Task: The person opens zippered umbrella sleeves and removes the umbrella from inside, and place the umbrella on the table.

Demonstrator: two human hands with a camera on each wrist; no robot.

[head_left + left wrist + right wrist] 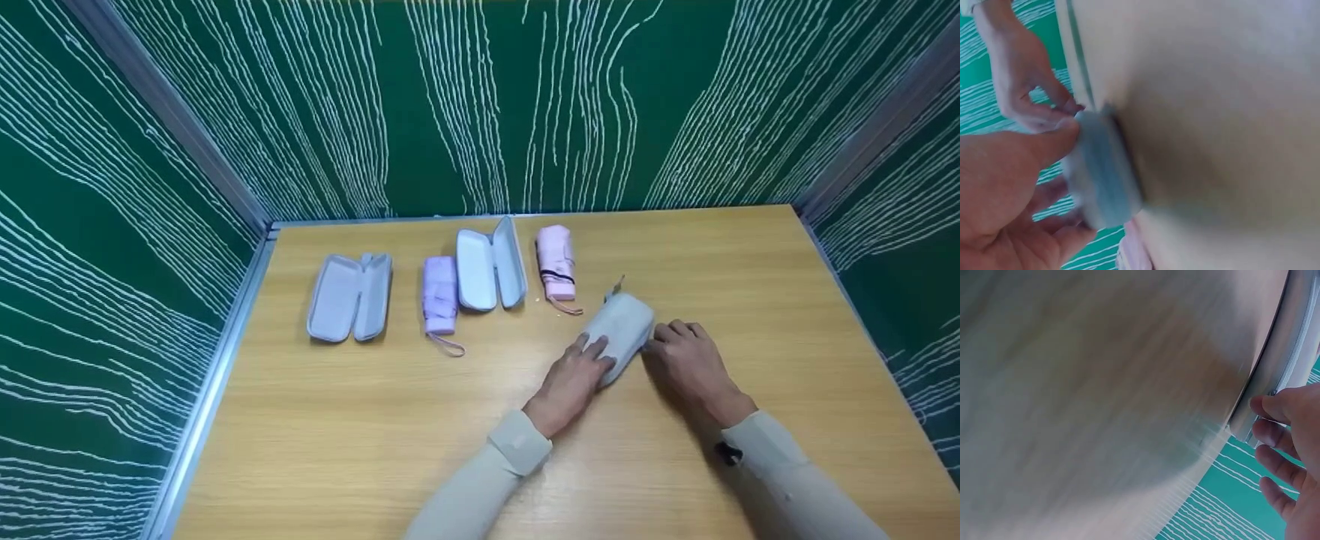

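A closed pale grey zip case (624, 324) lies at a slant on the table, a small strap (619, 285) sticking out at its far end. My left hand (571, 384) holds the case from the near left side. In the left wrist view its thumb (1061, 138) and fingers sit on opposite sides of the case. At the case's right side, my right hand (691, 367) pinches the zipper pull (1273, 392) between thumb and forefinger, the other fingers loosely bent. The zipper line runs along the case's side in the right wrist view.
Left of the hands, a folded pink umbrella (555, 259), an open pale blue case (477, 270), a folded lavender umbrella (440, 292) and an open grey-lilac case (334, 300) lie in a row. Green walls (517, 105) with white lines enclose the wooden table (337, 427).
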